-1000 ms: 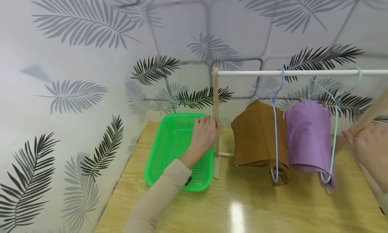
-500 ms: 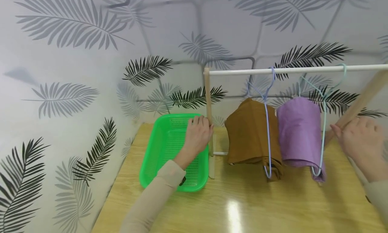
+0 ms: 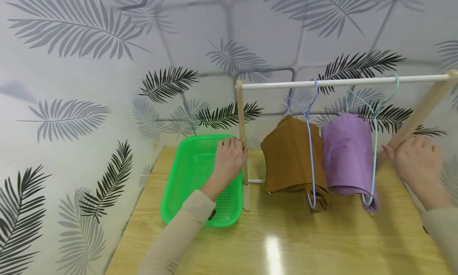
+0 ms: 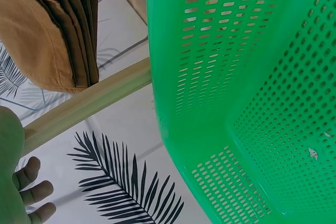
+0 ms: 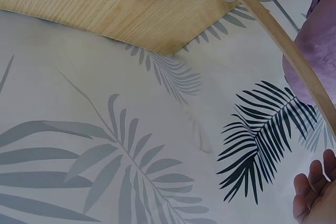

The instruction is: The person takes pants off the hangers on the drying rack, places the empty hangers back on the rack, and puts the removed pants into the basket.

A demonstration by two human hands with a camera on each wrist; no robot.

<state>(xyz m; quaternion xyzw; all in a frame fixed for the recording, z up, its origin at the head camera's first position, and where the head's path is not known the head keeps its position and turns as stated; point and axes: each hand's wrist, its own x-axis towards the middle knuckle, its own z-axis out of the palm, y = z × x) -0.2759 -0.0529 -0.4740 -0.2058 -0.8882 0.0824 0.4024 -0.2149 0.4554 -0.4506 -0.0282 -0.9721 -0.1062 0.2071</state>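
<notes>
A small clothes rack with a white rod (image 3: 279, 85) and wooden side posts stands on the table. My left hand (image 3: 229, 157) grips its left post (image 3: 240, 112), thumb against the wood; three fingertips (image 4: 40, 191) show beside the post in the left wrist view. At the other end, my right hand (image 3: 416, 161) holds the slanting right post (image 3: 425, 108), its fingers partly hidden. Between them, a folded brown garment (image 3: 291, 155) hangs on a blue hanger (image 3: 311, 159), and a folded purple garment (image 3: 347, 153) on a mint hanger (image 3: 375, 155).
A green perforated basket (image 3: 166, 193) sits left of the rack, under my left forearm. The wooden table (image 3: 229, 251) runs back to a wall (image 3: 143, 40) with a leaf pattern. A white lower bar (image 3: 256, 181) shows near the left post.
The whole scene has shifted left in the head view, bringing the rack's right end into sight. Both hands stay on the posts, and the garments hang as before.
</notes>
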